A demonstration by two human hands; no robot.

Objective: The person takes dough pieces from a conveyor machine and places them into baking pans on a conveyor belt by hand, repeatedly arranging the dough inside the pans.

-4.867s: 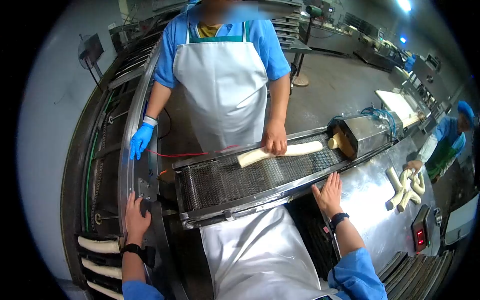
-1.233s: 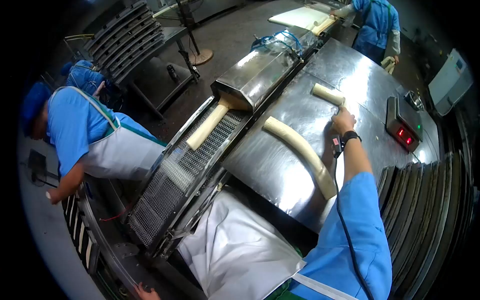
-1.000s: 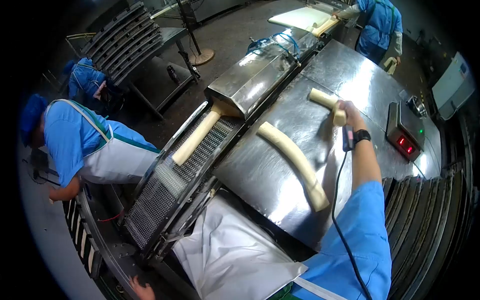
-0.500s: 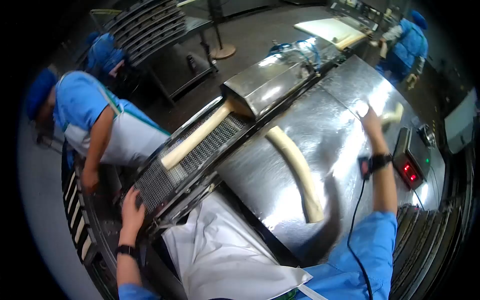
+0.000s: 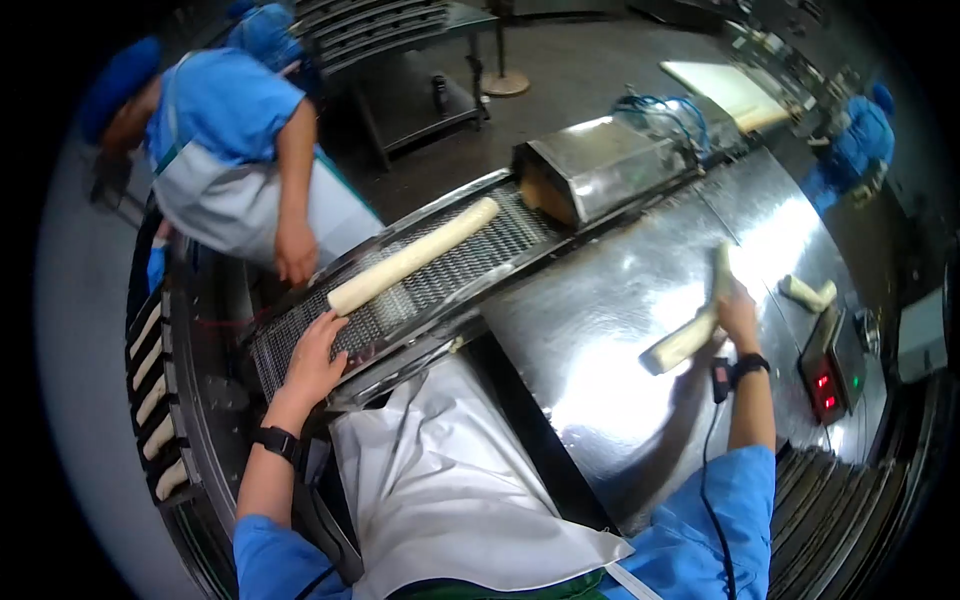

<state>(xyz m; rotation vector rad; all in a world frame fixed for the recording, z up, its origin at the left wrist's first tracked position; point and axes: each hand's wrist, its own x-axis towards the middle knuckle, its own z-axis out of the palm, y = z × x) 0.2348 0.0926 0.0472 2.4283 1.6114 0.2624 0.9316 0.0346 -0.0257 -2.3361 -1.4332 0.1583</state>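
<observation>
A long pale dough roll (image 5: 415, 255) lies lengthwise on the metal mesh conveyor (image 5: 400, 300). My left hand (image 5: 318, 358) is over the conveyor's near end, fingers apart, its fingertips at the roll's lower end. On the steel table (image 5: 570, 340), my right hand (image 5: 737, 315) is wrapped round a bent dough roll (image 5: 682, 342), whose two ends stick out past the fingers. A smaller curved dough piece (image 5: 808, 294) lies farther right, near the scale (image 5: 828, 375).
Across the conveyor a co-worker (image 5: 225, 150) leans over, one bare hand near its far edge. A metal housing (image 5: 600, 165) covers the conveyor's upper part. Trays with dough rolls (image 5: 157, 400) stand at left, stacked trays (image 5: 835, 510) at lower right. Another person (image 5: 855, 145) stands far right.
The conveyor roll has come clear of the housing. My left hand has moved up to its end. My right hand has come back from the far right and taken hold of the table's long roll.
</observation>
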